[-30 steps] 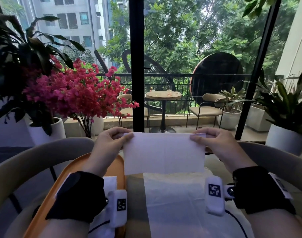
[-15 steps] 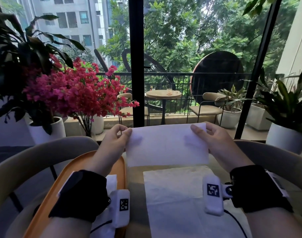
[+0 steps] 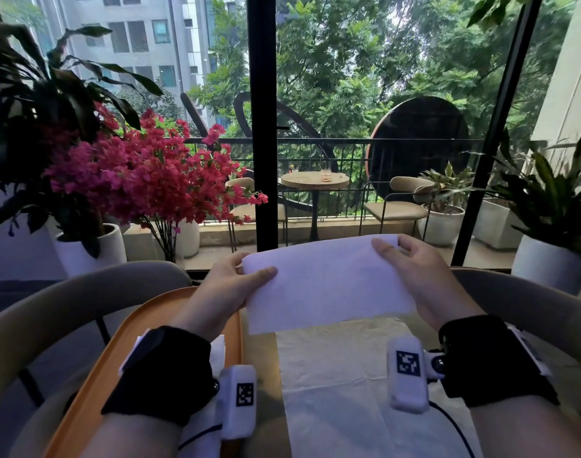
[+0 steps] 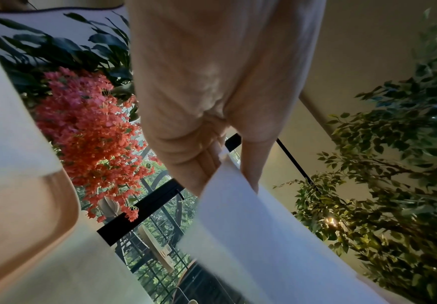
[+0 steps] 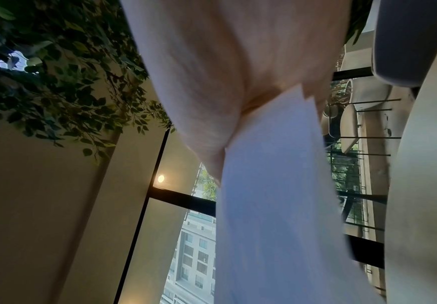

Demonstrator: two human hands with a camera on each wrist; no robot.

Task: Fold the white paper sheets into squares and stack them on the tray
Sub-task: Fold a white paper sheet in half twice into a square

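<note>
Change: over the last second the folded paper sheet (image 3: 325, 282) has gone from hanging upright over the table to lying tilted back and lifted clear, its right end now higher than its left; both hands have risen with it.
Folded paper sheet: a white rectangle, wider than tall, held in the air between the two hands, above the far edge of the flat sheets and just right of the tray's far end.
Left hand (image 3: 223, 289): thumb lies on top of the sheet's left end, fingers curl behind it; the left wrist view shows the paper's corner (image 4: 251, 226) nipped between thumb and fingers (image 4: 204, 164).
Right hand (image 3: 421, 276): thumb on the top face near the upper right corner, fingers under and behind; the right wrist view shows the paper (image 5: 272, 185) running out from the pinch, blurred.
Hands to each other: well apart, one at each short end of the sheet.
Flat sheets (image 3: 358, 375): unfolded white paper lying on the table under the wrists, creased across the middle.
Tray (image 3: 124, 352): orange, oval, on the left under the left forearm; some white folded paper (image 3: 216, 352) lies on it, mostly hidden by the wrist.
Wrists: black bands, each with a white camera unit bearing a square code marker (image 3: 408, 363).
Beyond the table: curved chair backs (image 3: 68, 302), a pink-flowered plant (image 3: 144, 180), a black window post (image 3: 262, 120), and a balcony with a small round table (image 3: 315, 180).
</note>
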